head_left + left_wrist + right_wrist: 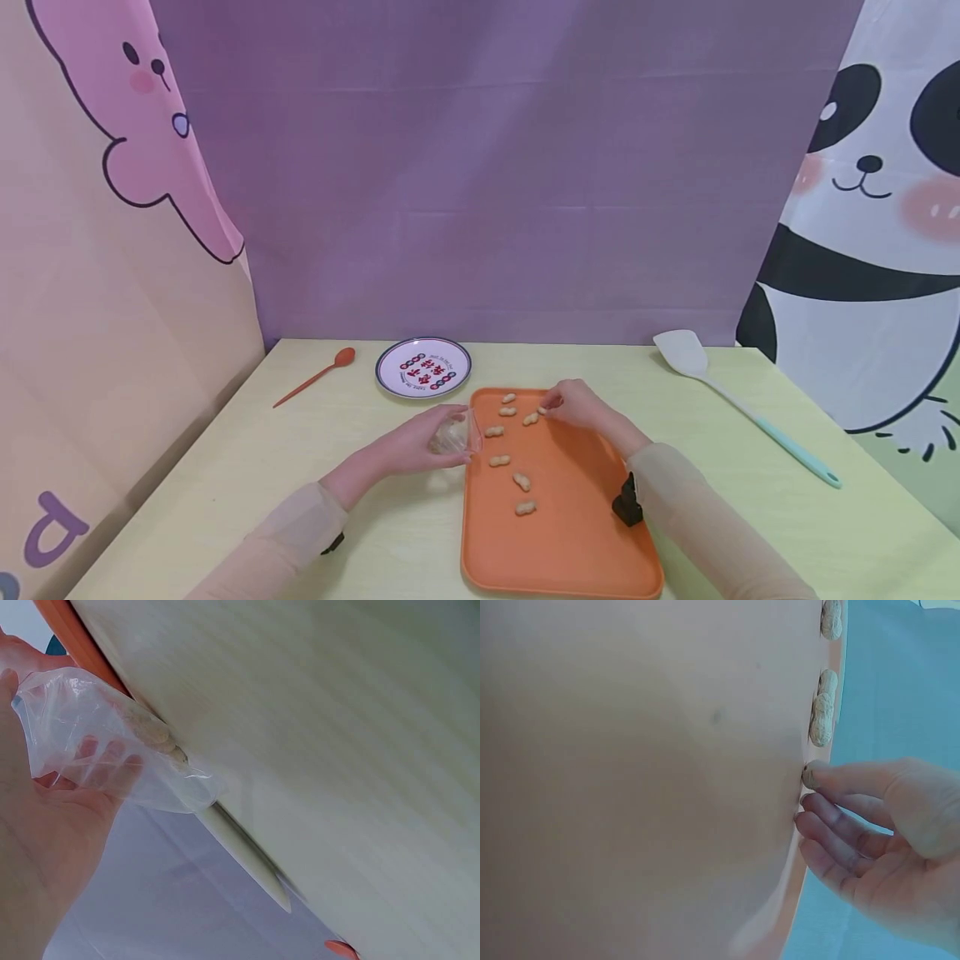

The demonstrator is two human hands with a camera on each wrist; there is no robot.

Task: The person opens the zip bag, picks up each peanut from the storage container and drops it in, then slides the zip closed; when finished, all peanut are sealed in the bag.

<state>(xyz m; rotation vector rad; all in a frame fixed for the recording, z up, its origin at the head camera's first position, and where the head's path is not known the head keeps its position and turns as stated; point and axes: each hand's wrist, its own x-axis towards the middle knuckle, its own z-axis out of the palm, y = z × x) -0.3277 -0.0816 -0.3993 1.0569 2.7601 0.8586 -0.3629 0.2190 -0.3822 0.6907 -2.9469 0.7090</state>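
Note:
My left hand [416, 442] holds a clear plastic bag [453, 435] at the left edge of the orange tray [562, 550]. In the left wrist view the bag [97, 742] stands wide at its mouth, and a few peanuts [154, 731] show through its film. At the tray's far end my right hand [581, 404] pinches a peanut [808, 777] between thumb and fingertips, low against the tray. Several peanuts lie spread over the tray's left half, among them one peanut [531, 418] close to the right fingertips and another [526, 507] nearer to me.
Behind the tray to the left lies a white plate [390, 379] with a dark rim and red print. A red spoon [315, 375] rests at the table's far left. On the right is a long spatula [738, 404] with a pale blade and mint handle. A purple cloth [487, 183] hangs behind.

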